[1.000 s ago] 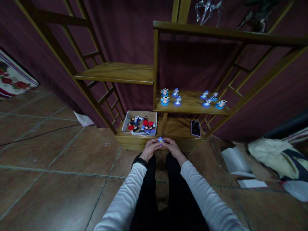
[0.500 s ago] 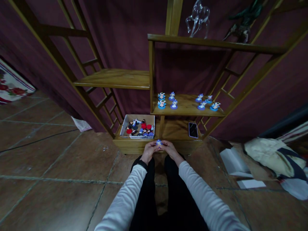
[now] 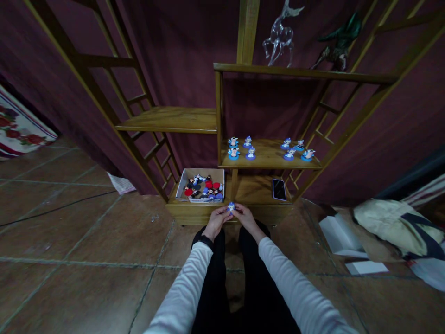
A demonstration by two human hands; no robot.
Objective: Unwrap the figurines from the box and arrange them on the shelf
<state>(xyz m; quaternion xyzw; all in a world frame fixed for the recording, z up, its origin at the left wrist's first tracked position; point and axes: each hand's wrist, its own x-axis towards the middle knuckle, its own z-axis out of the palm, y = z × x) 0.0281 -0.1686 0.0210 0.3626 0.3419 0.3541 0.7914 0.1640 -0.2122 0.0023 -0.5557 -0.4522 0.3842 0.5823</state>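
Between my two hands, just in front of the cabinet's low edge, is a small purple-and-white figurine (image 3: 231, 207). My left hand (image 3: 217, 220) pinches it from the left, and my right hand (image 3: 244, 215) grips it from the right. Beyond the left hand, a shallow cardboard box (image 3: 179, 189) holds several jumbled figurines with red, purple and dark bases. On the middle shelf (image 3: 266, 159) stand several upright figurines in two groups. The left group includes a purple figurine (image 3: 250, 153); in the right group is a blue-based figurine (image 3: 308, 155).
A phone (image 3: 278, 189) lies on the bottom shelf at right. Higher up stand a clear deer ornament (image 3: 280, 37) and a dark green statue (image 3: 339, 46). An upper-left shelf (image 3: 170, 119) juts out above the box. White packaging (image 3: 342, 236) and a cloth bag (image 3: 392, 222) lie on the floor at right.
The view has tilted up slightly, showing more of the deer ornament. Both hands still hold the figurine, which now looks a little more upright and exposed.
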